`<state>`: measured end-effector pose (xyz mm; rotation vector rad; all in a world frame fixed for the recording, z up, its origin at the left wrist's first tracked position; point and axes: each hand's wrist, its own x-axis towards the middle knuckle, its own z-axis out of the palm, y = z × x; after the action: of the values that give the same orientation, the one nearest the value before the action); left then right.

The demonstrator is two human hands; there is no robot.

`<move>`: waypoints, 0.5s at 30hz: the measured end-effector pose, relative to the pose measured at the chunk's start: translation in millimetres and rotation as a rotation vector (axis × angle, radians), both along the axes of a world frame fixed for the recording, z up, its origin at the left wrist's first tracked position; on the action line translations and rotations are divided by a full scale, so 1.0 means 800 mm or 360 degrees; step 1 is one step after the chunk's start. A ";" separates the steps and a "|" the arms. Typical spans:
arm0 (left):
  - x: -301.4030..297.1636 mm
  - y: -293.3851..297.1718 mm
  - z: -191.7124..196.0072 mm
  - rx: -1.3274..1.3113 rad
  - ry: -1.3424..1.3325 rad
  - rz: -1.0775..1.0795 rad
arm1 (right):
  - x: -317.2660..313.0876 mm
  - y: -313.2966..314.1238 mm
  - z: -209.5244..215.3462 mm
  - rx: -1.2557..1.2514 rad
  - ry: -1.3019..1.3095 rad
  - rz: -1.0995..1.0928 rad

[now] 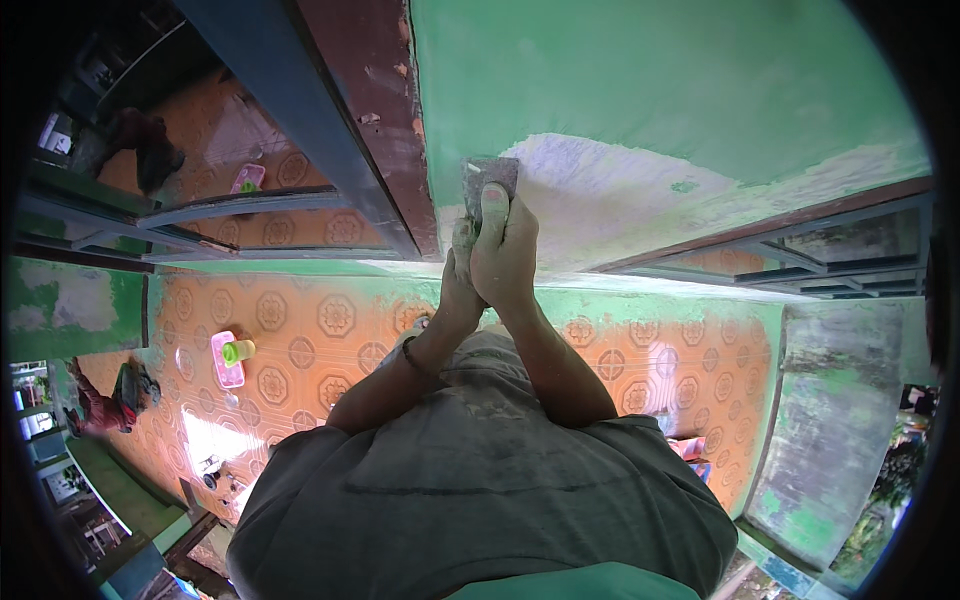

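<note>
Teal edge foremost, a grey block juts past the right hand.

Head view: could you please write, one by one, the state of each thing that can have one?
Right hand: closed on the flat tool, thumb on top
Left hand: against the right hand, grip unclear
Flat tool: held at the wall
Wall: green, with a pale patch
Brown frame: edge chipped
Tiled floor: partly sunlit
Pink tray: on the floor
</note>
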<state>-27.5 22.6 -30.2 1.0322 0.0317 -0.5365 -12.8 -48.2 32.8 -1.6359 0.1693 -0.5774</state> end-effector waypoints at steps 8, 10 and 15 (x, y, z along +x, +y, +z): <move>0.012 0.005 0.025 0.0964 -0.1060 0.0148 | 0.009 -0.005 0.034 -0.0009 -0.0060 0.0063; 0.015 0.007 0.018 0.0926 -0.1008 0.0137 | 0.009 -0.002 0.036 -0.0099 -0.0174 0.0040; 0.003 0.005 -0.015 0.0097 0.0248 0.0096 | -0.001 0.007 0.020 0.0083 0.0315 0.0012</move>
<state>-25.0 26.6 -41.9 1.0435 0.2177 -0.5630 -13.4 -42.8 49.0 -1.6409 0.3212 -0.4016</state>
